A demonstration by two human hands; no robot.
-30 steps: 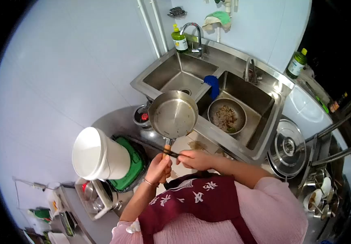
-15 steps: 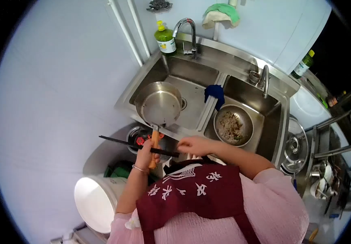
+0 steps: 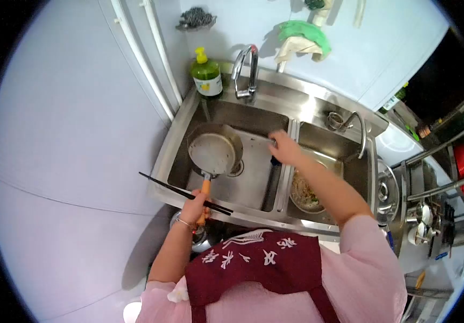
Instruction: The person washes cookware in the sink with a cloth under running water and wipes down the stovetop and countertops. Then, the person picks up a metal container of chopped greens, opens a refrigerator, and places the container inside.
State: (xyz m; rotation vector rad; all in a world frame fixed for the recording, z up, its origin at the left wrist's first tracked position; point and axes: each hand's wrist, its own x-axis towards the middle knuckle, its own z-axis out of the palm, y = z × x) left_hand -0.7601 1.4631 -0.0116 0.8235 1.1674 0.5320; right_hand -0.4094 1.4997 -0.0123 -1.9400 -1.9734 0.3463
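My left hand [image 3: 192, 208] is closed round the wooden handle [image 3: 205, 188] of a metal pan [image 3: 214, 151], along with dark chopsticks [image 3: 170, 187] that cross the handle. The pan hangs over the left basin [image 3: 250, 185] and shows small dark specks inside. At the divider between the basins, my right hand [image 3: 284, 148] has its fingers closed on a dark cloth [image 3: 275, 160], of which only a small part shows. In the right basin a metal bowl [image 3: 304, 191] holds food scraps in liquid, partly hidden behind my right forearm.
A green soap bottle [image 3: 207, 75] stands at the sink's back left corner, beside a curved faucet [image 3: 247, 75]. Another faucet [image 3: 362, 134] rises behind the right basin. A green cloth [image 3: 307, 36] hangs on the wall. Metal lids [image 3: 385, 191] stand right of the sink.
The view has come closer to the sink. My right hand has moved from beside the pan handle to the blue cloth on the divider and closed on it. The pan has moved over the left basin.
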